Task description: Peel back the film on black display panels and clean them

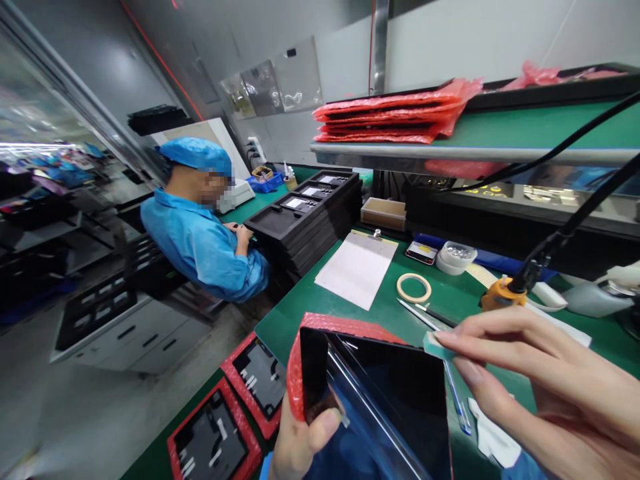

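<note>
A dark, glossy screen panel (400, 387), backed by red bubble wrap (295, 373), is tilted up in front of me. My left hand (300, 437) grips its lower left edge, with the thumb over the front. At the panel's upper right corner, my right hand (525, 380) pinches a small pale-teal piece (440, 347) between thumb and fingers. I cannot make out whether that piece is a pad or a tab of film. A pen (457, 400) lies beyond the right edge of the panel, and a crumpled white cloth (493, 433) is under my right hand.
Two panels on red wrap (253, 453) lie at left. Beyond are a clipboard (357, 270), a tape roll (414, 288), a white tub (455, 257) and stacked black trays (300, 227). A co-worker in blue (200, 233) sits left. A shelf (475, 155) overhangs the bench.
</note>
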The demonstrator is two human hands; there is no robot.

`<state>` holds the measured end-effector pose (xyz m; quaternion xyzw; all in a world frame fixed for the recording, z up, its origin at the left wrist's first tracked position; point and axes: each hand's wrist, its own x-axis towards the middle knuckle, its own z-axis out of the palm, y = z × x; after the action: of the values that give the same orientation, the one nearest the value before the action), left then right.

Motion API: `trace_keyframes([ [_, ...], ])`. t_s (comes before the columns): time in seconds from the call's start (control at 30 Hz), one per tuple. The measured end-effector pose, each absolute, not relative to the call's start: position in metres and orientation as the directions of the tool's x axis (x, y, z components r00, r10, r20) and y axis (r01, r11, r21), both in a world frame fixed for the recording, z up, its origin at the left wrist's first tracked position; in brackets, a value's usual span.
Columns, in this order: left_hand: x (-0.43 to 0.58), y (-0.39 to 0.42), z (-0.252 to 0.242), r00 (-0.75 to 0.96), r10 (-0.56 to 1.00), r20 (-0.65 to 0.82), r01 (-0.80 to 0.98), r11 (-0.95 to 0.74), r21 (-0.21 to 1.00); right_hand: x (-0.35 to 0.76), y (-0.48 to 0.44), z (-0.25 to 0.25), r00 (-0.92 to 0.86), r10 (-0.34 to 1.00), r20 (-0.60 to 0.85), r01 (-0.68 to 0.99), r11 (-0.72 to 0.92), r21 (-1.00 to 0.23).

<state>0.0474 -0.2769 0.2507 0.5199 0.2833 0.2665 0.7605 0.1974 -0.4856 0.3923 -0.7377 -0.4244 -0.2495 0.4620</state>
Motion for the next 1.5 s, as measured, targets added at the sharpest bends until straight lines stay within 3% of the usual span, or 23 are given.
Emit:
trace_keyframes([
  [0.1, 0.049, -0.276, 0.254, 0.687, 0.708, -0.163, -0.125, 0.336, 0.934, 0.198, -0.484, 0.388, 0.507, 0.398, 0.765, 0.861, -0.19, -0.471],
  [0.27, 0.055, -0.274, 0.264, 0.675, 0.716, -0.179, -0.141, 0.362, 0.921, 0.195, -0.487, 0.388, 0.577, 0.272, 0.77, 0.816, -0.239, -0.527],
  [0.67, 0.065, -0.276, 0.263, 0.692, 0.701, -0.173, -0.15, 0.374, 0.915, 0.195, -0.483, 0.391, 0.56, 0.36, 0.746, 0.828, -0.195, -0.527],
  [0.9, 0.073, -0.278, 0.256, 0.644, 0.745, -0.173, -0.184, 0.37, 0.911, 0.197, -0.486, 0.389, 0.59, 0.202, 0.782, 0.806, -0.202, -0.556],
  [1.07, 0.074, -0.272, 0.246, 0.629, 0.773, -0.083, -0.239, 0.293, 0.925, 0.196, -0.483, 0.39, 0.621, 0.227, 0.75, 0.783, -0.183, -0.594],
  [1.3, 0.071, -0.269, 0.248, 0.61, 0.792, -0.026, -0.248, 0.222, 0.943, 0.193, -0.475, 0.378, 0.757, 0.14, 0.638, 0.652, -0.233, -0.722],
  [1.5, 0.065, -0.276, 0.253, 0.594, 0.796, -0.116, -0.196, 0.283, 0.939, 0.194, -0.476, 0.375, 0.759, 0.146, 0.634, 0.651, -0.199, -0.733],
])
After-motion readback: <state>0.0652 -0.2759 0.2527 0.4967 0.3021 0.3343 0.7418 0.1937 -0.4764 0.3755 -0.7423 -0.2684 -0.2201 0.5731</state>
